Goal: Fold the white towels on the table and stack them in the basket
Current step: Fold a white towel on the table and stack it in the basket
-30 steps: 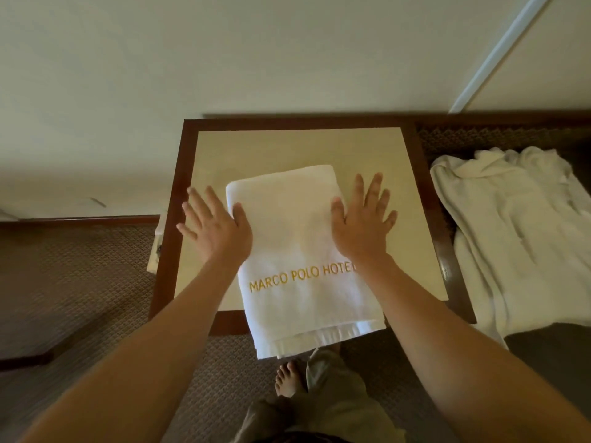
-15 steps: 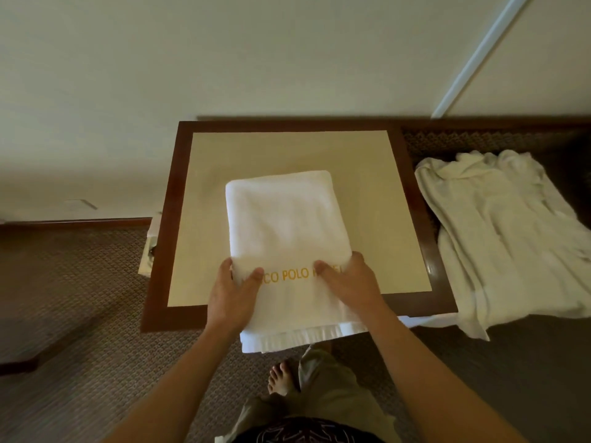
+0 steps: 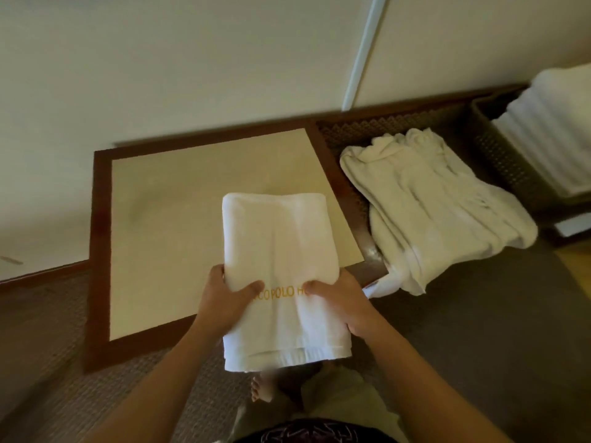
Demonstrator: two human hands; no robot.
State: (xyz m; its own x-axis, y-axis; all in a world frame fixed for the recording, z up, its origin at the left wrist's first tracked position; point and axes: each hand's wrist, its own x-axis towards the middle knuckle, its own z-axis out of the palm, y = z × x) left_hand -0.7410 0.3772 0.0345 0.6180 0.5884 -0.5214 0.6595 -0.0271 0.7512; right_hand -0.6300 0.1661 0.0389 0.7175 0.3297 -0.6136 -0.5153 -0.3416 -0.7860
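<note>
Your left hand [image 3: 224, 302] and right hand [image 3: 339, 302] pinch the folded towel [image 3: 278, 244] at its two long sides, thumbs on top across the gold lettering, fingers curled beneath. It overhangs the desk's [image 3: 166, 251] near edge by its near-right corner. Soft, light and floppy, it will likely sag; support it underneath toward the basket [image 3: 499, 155].

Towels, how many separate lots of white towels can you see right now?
3: a folded towel held in both hands over the table's near edge, a loose heap right of the table, and a stack in the basket. The stack's count is unclear.
</note>
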